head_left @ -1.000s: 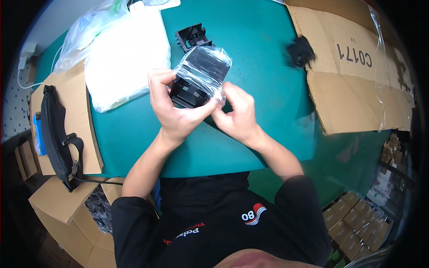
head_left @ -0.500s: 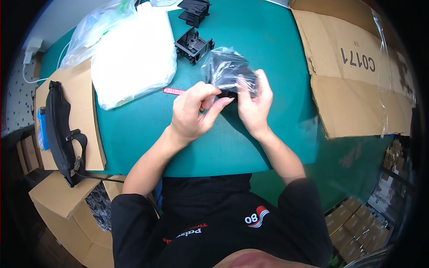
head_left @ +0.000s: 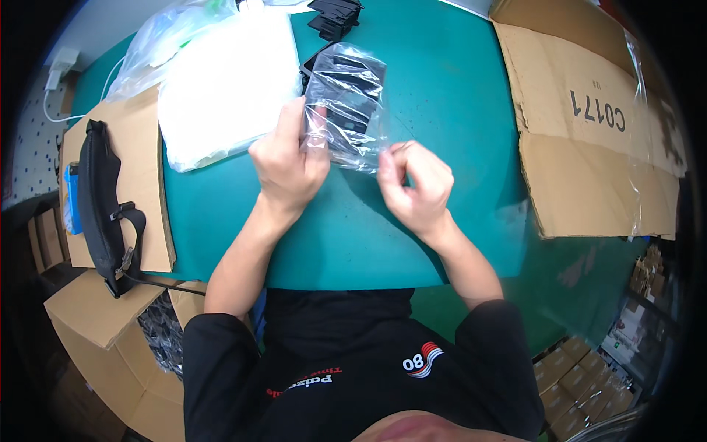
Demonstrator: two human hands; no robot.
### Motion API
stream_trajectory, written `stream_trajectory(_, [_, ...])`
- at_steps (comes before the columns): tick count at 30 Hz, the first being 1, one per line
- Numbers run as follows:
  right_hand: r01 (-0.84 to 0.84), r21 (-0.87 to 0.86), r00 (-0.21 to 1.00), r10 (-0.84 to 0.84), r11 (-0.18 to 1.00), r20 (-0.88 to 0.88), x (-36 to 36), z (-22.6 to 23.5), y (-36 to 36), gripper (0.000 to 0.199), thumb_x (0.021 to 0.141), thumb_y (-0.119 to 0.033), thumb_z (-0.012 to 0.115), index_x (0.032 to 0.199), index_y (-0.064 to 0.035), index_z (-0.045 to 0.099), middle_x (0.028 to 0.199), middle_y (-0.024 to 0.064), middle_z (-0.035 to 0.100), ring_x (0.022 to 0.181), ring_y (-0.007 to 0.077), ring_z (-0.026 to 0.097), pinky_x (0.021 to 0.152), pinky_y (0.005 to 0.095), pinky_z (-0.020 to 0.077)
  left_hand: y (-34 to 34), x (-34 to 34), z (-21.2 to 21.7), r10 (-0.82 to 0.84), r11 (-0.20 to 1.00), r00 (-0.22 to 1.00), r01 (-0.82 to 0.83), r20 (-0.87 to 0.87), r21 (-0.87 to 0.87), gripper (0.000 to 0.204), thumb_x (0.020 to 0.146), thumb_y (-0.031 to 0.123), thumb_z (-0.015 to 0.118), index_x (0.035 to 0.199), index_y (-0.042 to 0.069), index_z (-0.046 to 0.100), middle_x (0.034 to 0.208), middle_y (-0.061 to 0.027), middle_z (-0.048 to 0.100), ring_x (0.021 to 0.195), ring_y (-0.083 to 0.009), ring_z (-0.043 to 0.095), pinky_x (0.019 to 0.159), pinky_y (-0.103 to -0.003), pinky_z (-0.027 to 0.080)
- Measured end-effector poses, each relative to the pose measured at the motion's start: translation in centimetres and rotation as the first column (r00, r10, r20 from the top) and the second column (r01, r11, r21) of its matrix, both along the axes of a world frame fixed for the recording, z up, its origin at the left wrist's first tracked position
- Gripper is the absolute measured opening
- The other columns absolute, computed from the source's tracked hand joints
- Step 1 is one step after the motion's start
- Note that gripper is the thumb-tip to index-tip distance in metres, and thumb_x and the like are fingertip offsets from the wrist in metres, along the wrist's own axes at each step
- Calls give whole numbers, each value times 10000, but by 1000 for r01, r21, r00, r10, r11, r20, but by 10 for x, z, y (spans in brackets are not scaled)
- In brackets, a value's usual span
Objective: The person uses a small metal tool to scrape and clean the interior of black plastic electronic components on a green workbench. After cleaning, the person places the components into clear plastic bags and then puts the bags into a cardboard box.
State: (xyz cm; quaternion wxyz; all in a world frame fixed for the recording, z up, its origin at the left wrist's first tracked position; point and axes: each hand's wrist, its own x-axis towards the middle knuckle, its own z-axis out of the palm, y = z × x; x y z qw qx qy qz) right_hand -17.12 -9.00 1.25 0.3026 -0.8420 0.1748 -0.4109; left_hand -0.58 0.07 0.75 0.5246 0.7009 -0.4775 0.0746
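A clear plastic bag [head_left: 373, 158] with a black plastic part [head_left: 353, 96] inside is held up over the green table. My left hand [head_left: 289, 158] grips the bag's left side, its fingers partly behind the film. At the bag's lower right corner, the closed fingers of my right hand [head_left: 418, 180] pinch the film. Just beyond the bag, a black plastic housing [head_left: 312, 62] is mostly covered by it. Another black plastic part [head_left: 335, 18] lies farther back.
A white plastic bag [head_left: 224, 96] lies left on the green table [head_left: 346, 243]. Beside it, a black waist bag [head_left: 101, 199] rests on cardboard. A large cardboard box [head_left: 589, 177] stands right. Below left, an open carton [head_left: 110, 313] holds black wrapped pieces [head_left: 162, 339]; more cartons [head_left: 582, 376] sit lower right.
The black part has gone deeper into the bag, which now hangs stretched out and farther left. My left hand moved to the bag's side, and my right hand lowered to its corner.
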Motion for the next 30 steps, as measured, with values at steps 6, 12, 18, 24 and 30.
stream_trajectory(6, [-254, -6, 958, 253, 967, 133, -4, 8, 25, 344, 806, -125, 834, 715, -51, 511, 646, 59, 549, 532, 197, 525, 497, 323, 422, 0, 0, 7, 7, 1000, 990, -10, 143, 20, 240, 820, 34, 721, 1058, 26, 693, 729, -149, 687, 583, -307, 677, 534, -376, 519])
stream_trajectory(12, [91, 208, 984, -120, 974, 129, 8, -7, 15, 460, 742, -141, 903, 935, -35, 499, 794, 38, 478, 612, 134, 430, 543, 268, 380, 0, -27, 10, -204, 969, 920, 240, -334, 68, 267, 885, 45, 722, 1131, 3, 627, 629, -98, 600, 528, -180, 632, 499, -317, 474])
stream_trajectory(18, [210, 454, 955, -280, 866, 93, -2, 1, -20, 164, 959, -13, 661, 904, -47, 510, 772, -47, 478, 683, 26, 409, 575, 211, 354, 5, -29, 18, -374, 886, 766, 461, -524, 42, 427, 898, 73, 745, 1276, -10, 563, 711, -40, 623, 521, -83, 580, 487, -243, 433])
stream_trajectory(24, [111, 761, 951, -290, 639, 104, -16, 6, -64, 50, 1046, -81, 524, 1054, -46, 490, 1052, 72, 549, 701, 111, 576, 521, 271, 541, 6, 9, 23, -94, 992, 975, 110, -200, 69, 193, 895, 91, 714, 1073, 22, 690, 812, -82, 710, 617, -194, 676, 548, -304, 510])
stream_trajectory(30, [143, 755, 922, -363, 640, 134, -29, 2, -90, 208, 985, 12, 472, 1182, 4, 537, 1101, 99, 578, 923, 146, 613, 801, 331, 570, 17, 57, 12, 216, 858, 929, -327, 300, 397, 261, 942, 155, 656, 1162, 15, 671, 1155, -209, 660, 1030, -367, 643, 903, -474, 500])
